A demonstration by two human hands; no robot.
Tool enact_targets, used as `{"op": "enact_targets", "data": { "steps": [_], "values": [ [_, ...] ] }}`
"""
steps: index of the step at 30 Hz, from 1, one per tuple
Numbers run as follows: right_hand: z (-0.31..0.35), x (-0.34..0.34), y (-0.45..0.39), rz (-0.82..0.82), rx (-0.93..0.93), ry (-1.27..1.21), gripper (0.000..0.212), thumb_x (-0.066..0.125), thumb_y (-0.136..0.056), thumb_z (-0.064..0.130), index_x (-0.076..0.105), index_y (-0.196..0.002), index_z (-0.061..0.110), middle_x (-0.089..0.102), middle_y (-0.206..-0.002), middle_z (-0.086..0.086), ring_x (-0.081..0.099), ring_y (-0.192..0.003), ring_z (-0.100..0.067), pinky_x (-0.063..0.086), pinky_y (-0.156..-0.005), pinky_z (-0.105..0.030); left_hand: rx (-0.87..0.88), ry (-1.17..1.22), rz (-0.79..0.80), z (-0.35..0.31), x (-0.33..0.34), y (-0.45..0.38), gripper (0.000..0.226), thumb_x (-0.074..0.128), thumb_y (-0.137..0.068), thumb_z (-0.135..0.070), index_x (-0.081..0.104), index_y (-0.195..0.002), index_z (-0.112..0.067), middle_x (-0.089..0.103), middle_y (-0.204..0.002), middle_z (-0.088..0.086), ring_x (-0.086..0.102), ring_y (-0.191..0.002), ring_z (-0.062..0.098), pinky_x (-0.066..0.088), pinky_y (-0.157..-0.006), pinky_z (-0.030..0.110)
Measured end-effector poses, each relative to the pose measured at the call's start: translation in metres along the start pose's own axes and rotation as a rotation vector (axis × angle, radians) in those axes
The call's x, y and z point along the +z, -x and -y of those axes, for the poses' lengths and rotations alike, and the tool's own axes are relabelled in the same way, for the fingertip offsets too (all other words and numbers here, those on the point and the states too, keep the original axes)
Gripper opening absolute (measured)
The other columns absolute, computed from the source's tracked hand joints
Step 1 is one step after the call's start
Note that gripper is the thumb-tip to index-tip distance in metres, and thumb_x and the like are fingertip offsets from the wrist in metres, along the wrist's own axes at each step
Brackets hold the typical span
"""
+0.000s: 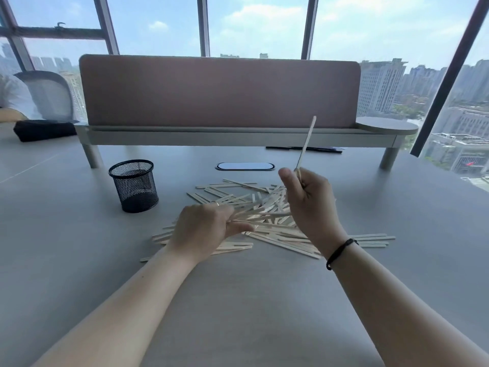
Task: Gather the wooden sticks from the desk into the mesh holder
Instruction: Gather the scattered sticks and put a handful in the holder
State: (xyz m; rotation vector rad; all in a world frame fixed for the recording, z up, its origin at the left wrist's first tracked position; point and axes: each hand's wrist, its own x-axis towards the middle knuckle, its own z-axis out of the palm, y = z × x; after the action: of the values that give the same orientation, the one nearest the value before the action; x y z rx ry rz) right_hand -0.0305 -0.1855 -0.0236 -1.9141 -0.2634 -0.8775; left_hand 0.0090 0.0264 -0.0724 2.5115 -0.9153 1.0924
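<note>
A scattered pile of pale wooden sticks lies on the grey desk in front of me. My right hand hovers over the pile's right side, pinching one wooden stick that points up and slightly right. My left hand rests on the left part of the pile, fingers closed around a bundle of sticks lying flat. The black mesh holder stands upright to the left of the pile, apart from both hands; its inside looks dark.
A pink divider panel on a grey raised shelf spans the desk's far side. A cable port lies behind the pile, dark pens under the shelf. A black bag, a chair and a seated person are far left.
</note>
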Motion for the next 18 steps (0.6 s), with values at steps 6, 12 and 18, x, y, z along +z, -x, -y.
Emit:
{"op": "enact_targets", "data": {
  "steps": [6,12,18],
  "values": [
    [0.018,-0.004,-0.02,-0.115,0.11,-0.336,0.067,0.054,-0.091,0.054,0.037,-0.064,-0.006,0.039,-0.05,-0.005,0.038,-0.049,-0.021,0.034,-0.051,-0.035,-0.114,0.105,-0.005,0.017,-0.022,0.004,0.07,0.035,-0.091,-0.078,0.066,-0.073,-0.017,0.05,-0.049,-0.003,0.048,-0.047,0.024,0.043,-0.045,0.032],
    [0.036,0.009,-0.02,-0.124,0.248,-0.638,0.039,0.055,-0.101,0.027,0.036,-0.068,0.017,0.032,-0.049,0.002,0.025,-0.044,-0.014,0.026,-0.045,-0.025,-0.291,0.448,-0.288,0.004,-0.05,-0.002,0.061,0.04,-0.098,-0.061,0.043,-0.067,-0.009,0.028,-0.049,-0.006,0.027,-0.046,0.015,0.026,-0.044,0.029],
    [0.028,0.04,0.002,-0.014,0.23,-0.526,0.031,0.055,-0.101,0.026,0.038,-0.078,0.015,0.037,-0.052,0.002,0.033,-0.041,-0.014,0.037,-0.046,-0.031,-0.449,0.792,-0.485,-0.018,-0.057,-0.012,0.052,0.038,-0.095,-0.066,0.04,-0.069,-0.021,0.044,-0.055,-0.004,0.041,-0.046,0.019,0.036,-0.045,0.031]
  ]
}}
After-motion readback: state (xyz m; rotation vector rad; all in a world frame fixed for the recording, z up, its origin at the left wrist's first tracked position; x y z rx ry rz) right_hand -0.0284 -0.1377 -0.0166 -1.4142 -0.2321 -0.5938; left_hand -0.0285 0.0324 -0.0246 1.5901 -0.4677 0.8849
